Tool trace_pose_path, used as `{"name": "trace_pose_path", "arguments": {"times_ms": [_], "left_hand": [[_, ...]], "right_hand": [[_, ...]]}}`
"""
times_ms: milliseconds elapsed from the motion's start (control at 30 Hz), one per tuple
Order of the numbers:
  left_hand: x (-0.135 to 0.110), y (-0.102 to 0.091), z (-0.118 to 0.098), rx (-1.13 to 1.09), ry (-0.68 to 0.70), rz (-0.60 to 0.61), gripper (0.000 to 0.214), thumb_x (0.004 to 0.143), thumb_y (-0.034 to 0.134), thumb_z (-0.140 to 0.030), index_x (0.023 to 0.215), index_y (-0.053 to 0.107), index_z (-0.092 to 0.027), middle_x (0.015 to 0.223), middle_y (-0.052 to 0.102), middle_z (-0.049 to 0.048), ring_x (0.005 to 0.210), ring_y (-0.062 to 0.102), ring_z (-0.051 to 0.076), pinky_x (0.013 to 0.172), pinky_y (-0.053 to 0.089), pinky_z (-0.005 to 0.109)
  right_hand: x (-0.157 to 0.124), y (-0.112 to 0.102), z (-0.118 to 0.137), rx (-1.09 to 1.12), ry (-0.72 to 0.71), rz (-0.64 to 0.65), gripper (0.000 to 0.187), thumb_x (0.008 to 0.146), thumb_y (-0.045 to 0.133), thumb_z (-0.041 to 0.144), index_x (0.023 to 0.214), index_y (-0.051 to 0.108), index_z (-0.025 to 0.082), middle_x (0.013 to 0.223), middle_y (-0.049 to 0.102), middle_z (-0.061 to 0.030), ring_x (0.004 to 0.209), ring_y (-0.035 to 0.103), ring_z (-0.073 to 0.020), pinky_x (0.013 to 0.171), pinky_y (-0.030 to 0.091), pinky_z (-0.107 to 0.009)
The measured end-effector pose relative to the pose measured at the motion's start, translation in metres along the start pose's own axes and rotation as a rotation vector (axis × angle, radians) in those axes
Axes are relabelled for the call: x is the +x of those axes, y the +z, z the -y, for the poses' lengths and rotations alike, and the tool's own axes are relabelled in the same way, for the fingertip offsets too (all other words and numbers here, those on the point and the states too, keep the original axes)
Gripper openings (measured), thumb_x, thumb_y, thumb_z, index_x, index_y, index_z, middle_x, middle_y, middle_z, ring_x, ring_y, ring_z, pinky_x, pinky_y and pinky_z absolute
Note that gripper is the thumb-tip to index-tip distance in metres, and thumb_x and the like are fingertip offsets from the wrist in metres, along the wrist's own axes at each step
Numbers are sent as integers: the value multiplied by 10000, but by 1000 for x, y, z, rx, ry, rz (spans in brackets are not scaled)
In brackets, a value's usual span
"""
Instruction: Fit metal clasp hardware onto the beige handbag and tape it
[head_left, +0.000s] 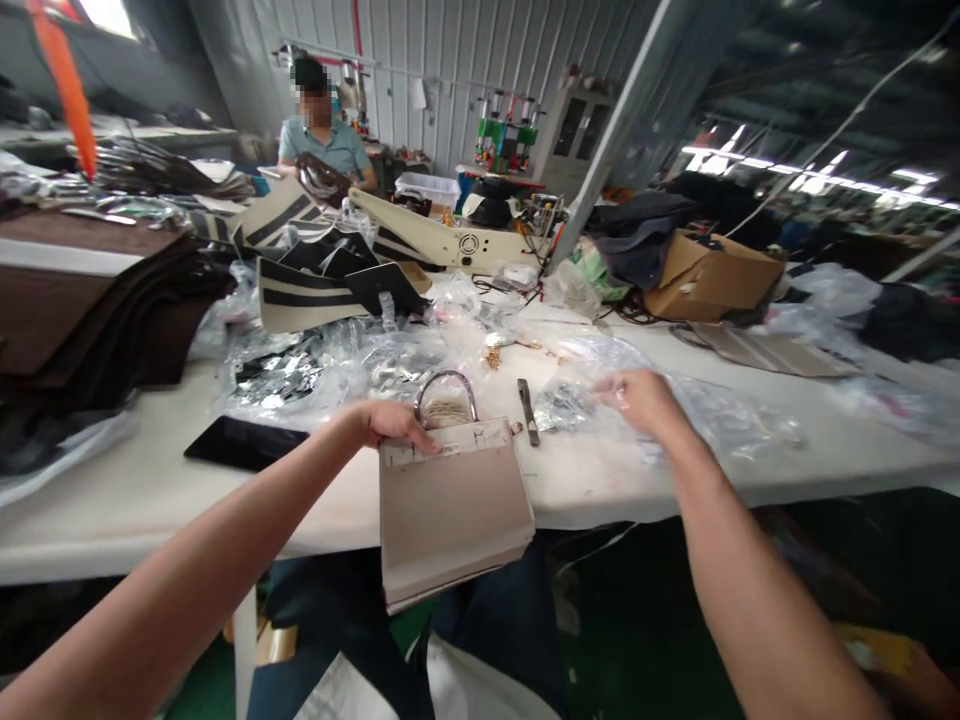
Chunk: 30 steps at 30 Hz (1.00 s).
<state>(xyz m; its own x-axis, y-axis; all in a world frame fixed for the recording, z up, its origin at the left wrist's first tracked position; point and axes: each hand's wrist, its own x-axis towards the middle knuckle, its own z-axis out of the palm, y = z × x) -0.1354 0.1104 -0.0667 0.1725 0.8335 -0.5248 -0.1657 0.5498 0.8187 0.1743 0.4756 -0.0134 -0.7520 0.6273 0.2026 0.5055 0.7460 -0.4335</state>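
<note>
My left hand (397,424) grips the top edge of a beige handbag (454,510), thumb on the near face and fingers mostly hidden behind. The bag leans over the table's front edge above my lap, its curved handle (448,378) standing up at the back. My right hand (636,398) is out to the right, fingers pinched together at a clear plastic bag (577,385) with small shiny pieces in it. Whether a small piece is also between the fingertips I cannot make out. Between handbag and plastic bag lies a short dark strap (528,412).
A black flat object (244,443) lies left of the handbag. Plastic bags of metal pieces (281,375), gold-coloured chain (493,356) and striped panels (307,300) lie behind. Brown sheets (82,300) are stacked left. A cardboard box (709,275) stands right. A person (326,140) sits across.
</note>
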Motion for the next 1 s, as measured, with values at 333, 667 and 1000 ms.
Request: {"name": "trace_pose_path", "arguments": {"times_ms": [333,667,1000], "left_hand": [[6,-5,1,-8,-17,18,628,642,1107,-346,1183,859,-144,1164,866,168,891,852,325,783,740,386],[5,-4,3,13,-12,-17,621,623,1104,-297,1179,860,-167,1098,873,141,845,845,308,756,728,364],[5,-4,3,19,6,-6,579,636,1099,-319,1133,858,-147,1102,869,159,822,837,301,703,706,341]], "right_hand": [[-109,14,137,591,-49,-150,278,937,885,472,1077,869,233,898,834,-73,783,806,-254,774,679,-381],[-95,103,195,478,-337,264,106,973,775,169,943,858,227,978,811,-21,837,724,-170,789,536,-286],[-94,107,194,391,-375,206,156,1006,730,124,993,842,232,1001,807,-22,835,714,-174,799,521,-303]]}}
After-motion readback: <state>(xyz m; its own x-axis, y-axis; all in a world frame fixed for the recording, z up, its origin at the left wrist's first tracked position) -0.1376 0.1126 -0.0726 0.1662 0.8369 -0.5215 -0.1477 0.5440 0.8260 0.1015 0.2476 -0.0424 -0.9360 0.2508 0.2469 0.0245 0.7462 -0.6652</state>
